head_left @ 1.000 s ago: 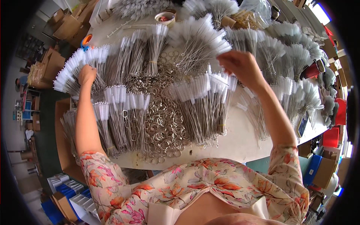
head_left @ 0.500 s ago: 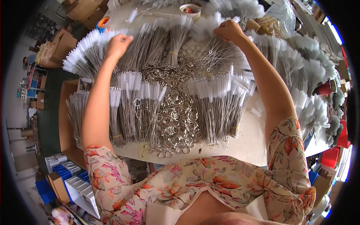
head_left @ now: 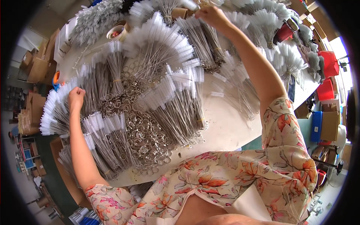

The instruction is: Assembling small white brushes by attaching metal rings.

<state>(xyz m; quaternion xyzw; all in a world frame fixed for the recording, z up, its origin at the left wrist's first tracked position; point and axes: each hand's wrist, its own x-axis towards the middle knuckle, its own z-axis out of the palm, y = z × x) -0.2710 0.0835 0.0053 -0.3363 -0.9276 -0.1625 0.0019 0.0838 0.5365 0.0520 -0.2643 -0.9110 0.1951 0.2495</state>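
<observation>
Left hand point(head_left: 76, 98) is closing in a fist on a fanned bundle of wire brushes point(head_left: 56, 114) at the table point(head_left: 228, 123) edge, steadying it; right hand point(head_left: 210, 15) is pinching brushes from a far bundle point(head_left: 204, 41).

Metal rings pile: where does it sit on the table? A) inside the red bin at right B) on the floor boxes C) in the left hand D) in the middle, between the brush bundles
D: the loose metal rings lie heaped mid-table, with bundles of white-tipped wire brushes on both sides.
</observation>
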